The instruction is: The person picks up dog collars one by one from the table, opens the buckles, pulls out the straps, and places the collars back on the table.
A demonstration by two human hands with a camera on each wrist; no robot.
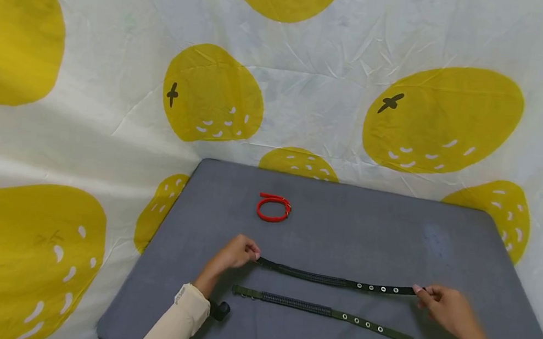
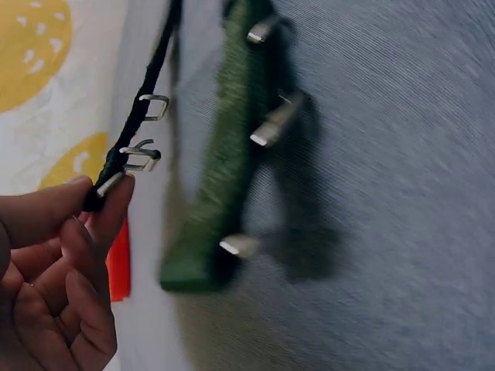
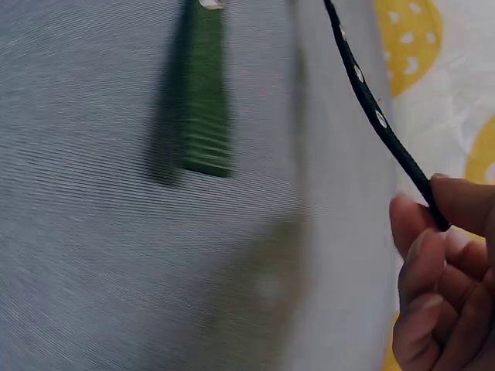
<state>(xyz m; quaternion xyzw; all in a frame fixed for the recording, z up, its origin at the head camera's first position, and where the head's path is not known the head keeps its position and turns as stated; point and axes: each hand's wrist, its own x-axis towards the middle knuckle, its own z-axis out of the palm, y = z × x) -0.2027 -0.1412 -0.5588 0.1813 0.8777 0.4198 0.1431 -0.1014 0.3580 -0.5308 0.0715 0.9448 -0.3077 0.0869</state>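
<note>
A black collar [image 1: 310, 276] with metal eyelets is stretched lengthwise between both hands. My left hand [image 1: 239, 250] pinches its buckle end; metal loops and the buckle [image 2: 141, 158] show beside the fingertips in the left wrist view. Between thumb and forefinger, my right hand [image 1: 448, 308] grips the eyelet end, and the strap [image 3: 387, 131] runs up and away from there in the right wrist view. Closer to the person, a green collar [image 1: 376, 328] with a dark ribbed middle and eyelets lies straight, roughly parallel to the black one.
A red collar [image 1: 272, 219], coiled into a ring, lies farther back on the grey padded table [image 1: 355, 222]. Behind the table hangs a white cloth [image 1: 313, 107] printed with yellow fruit. Dark wrist cameras [image 1: 219, 311] sit on the forearms.
</note>
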